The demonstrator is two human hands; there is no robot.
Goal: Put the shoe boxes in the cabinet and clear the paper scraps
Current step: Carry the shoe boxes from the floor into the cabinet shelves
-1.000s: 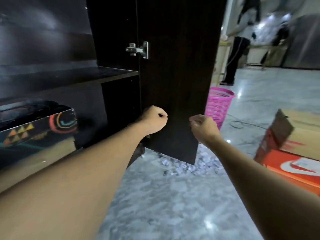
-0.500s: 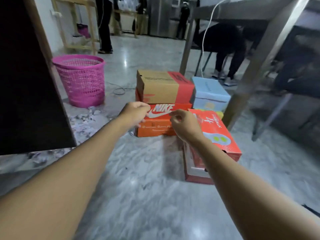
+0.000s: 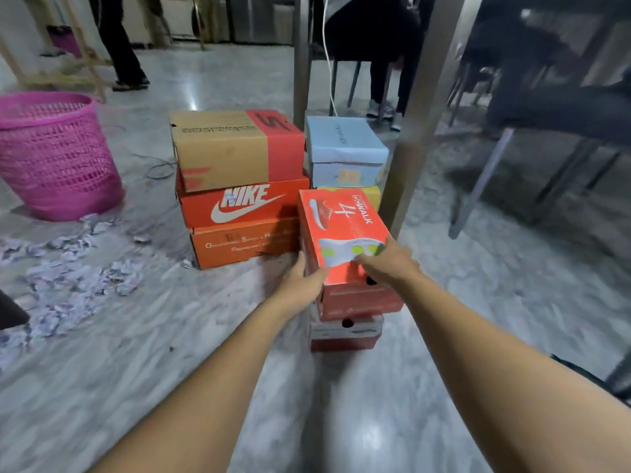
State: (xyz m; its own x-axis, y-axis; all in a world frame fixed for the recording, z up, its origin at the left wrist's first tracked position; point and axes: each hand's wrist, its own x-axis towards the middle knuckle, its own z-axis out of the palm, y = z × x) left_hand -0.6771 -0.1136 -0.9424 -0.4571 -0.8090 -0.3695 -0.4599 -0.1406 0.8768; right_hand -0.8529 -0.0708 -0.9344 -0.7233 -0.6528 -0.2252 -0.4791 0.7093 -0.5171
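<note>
Red shoe box (image 3: 341, 230), where is it? asks the first voice.

It tops a short stack of boxes on the marble floor (image 3: 205, 370), answers the second, well apart from the pink basket (image 3: 54, 155), with the Nike stack (image 3: 239, 199) between basket and box.

And the hands?

The left hand (image 3: 304, 285) presses flat against the side that faces the basket, thumb on the lid's near corner. The right hand (image 3: 389, 264) lies on the lid, fingers stretched out. Neither has curled round the box.

What has changed?

A second ago both hands were loose fists at the cabinet door; half a second ago they hung short of the Nike stack. Now they touch the box, so a lift looks about to start.

And the rest?

Paper scraps (image 3: 78, 268) lie at the basket's foot, uncleared; several boxes wait.
</note>
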